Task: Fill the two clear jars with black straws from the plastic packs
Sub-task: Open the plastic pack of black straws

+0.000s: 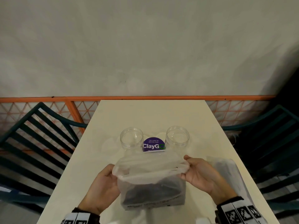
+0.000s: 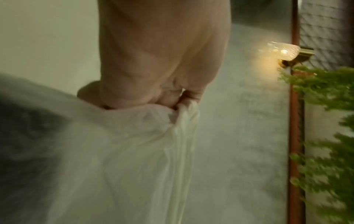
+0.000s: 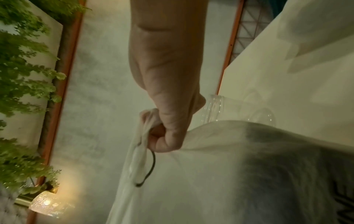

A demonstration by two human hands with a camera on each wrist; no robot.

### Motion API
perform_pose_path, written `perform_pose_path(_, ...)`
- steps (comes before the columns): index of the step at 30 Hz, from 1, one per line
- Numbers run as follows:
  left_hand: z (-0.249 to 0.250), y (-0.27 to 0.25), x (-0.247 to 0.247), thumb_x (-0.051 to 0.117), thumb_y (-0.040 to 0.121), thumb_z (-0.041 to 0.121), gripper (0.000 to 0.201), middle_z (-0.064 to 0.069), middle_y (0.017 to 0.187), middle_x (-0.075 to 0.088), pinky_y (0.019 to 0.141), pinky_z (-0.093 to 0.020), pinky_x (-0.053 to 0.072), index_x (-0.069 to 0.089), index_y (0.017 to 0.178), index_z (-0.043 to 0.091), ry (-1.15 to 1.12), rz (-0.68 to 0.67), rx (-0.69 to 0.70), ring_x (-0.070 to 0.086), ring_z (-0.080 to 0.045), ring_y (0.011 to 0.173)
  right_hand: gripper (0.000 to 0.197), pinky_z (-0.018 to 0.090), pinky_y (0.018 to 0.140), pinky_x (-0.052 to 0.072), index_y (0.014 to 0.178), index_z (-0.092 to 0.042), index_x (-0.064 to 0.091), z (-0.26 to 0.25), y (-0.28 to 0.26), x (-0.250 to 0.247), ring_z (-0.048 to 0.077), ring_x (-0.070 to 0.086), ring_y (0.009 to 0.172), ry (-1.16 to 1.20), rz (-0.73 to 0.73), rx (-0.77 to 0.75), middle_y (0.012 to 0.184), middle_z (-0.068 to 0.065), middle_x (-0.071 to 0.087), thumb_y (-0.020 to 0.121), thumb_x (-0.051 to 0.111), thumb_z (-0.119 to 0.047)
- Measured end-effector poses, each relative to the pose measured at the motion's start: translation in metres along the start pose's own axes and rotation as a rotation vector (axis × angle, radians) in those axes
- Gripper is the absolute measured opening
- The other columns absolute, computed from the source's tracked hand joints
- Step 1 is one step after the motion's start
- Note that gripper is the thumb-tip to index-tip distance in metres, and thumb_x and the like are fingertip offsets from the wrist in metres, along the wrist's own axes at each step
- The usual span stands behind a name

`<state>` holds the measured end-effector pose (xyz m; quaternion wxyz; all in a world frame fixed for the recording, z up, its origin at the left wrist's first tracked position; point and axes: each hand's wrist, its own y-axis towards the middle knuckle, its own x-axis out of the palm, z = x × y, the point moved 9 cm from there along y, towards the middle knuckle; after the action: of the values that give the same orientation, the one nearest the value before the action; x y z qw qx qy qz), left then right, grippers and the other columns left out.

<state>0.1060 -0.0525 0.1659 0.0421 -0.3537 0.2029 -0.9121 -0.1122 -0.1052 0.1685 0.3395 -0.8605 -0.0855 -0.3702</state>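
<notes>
Two clear jars stand open and empty on the white table [image 1: 113,120], one at the left [image 1: 131,137] and one at the right [image 1: 177,135]. In front of them I hold up a cloudy plastic pack [image 1: 152,180] with a dark mass of black straws [image 1: 152,194] in its bottom. My left hand [image 1: 103,186] pinches the left side of the pack's mouth [image 2: 178,109]. My right hand [image 1: 199,173] pinches the right side of the plastic [image 3: 147,121], and a thin black band [image 3: 151,166] hangs there. The mouth is stretched between both hands.
A second plastic pack [image 1: 226,172] lies on the table to the right. A purple round sticker [image 1: 153,145] sits between the jars. Dark slatted chairs stand at the left [image 1: 37,135] and right [image 1: 271,143]. An orange rail [image 1: 145,98] and grey wall run behind the table.
</notes>
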Motion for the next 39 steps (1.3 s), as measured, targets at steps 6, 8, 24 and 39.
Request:
perform_pose_path(6,0.007,-0.012,0.002,0.039,0.069,0.079,0.066,0.006,0.106,0.062,0.094,-0.03,0.034,0.062,0.096,0.023,0.704,0.155,0.056,0.053,-0.009,0.101,0.016,0.039,0.069,0.051,0.074,-0.006,0.054,-0.001,-0.005,-0.005,0.027,0.065,0.07,-0.254,-0.01,-0.034,0.074,0.012,0.068,0.076,0.038,-0.006)
perform_pose_path(8,0.021,-0.019,0.008,0.059,0.057,0.077,0.066,-0.003,0.096,0.059,0.08,-0.028,0.044,0.061,0.087,0.018,1.065,0.209,0.165,0.056,-0.017,0.091,0.015,0.038,0.074,0.05,0.085,-0.01,0.058,-0.002,-0.01,0.001,0.026,0.063,0.084,-0.366,-0.062,-0.064,0.086,0.01,0.069,0.072,0.052,-0.014)
perform_pose_path(24,-0.003,-0.019,0.023,0.049,0.084,0.03,0.034,-0.004,0.07,0.069,0.062,-0.023,0.05,0.074,0.073,0.01,0.545,0.145,0.112,0.059,-0.015,0.065,0.013,0.027,0.056,0.059,0.095,-0.003,0.06,-0.01,-0.003,-0.017,0.019,0.072,0.069,-0.462,0.079,-0.124,0.084,0.013,0.071,0.086,0.055,0.004)
perform_pose_path(39,-0.056,-0.017,-0.01,0.087,0.05,0.026,0.037,-0.006,0.07,0.062,0.06,-0.032,0.059,0.066,0.075,0.008,-0.131,0.236,-0.088,0.059,-0.019,0.068,0.012,0.029,0.058,0.049,0.083,-0.018,0.052,0.0,-0.012,-0.042,0.018,0.063,0.07,-0.524,-0.09,-0.041,0.086,0.008,0.063,0.08,0.062,-0.012)
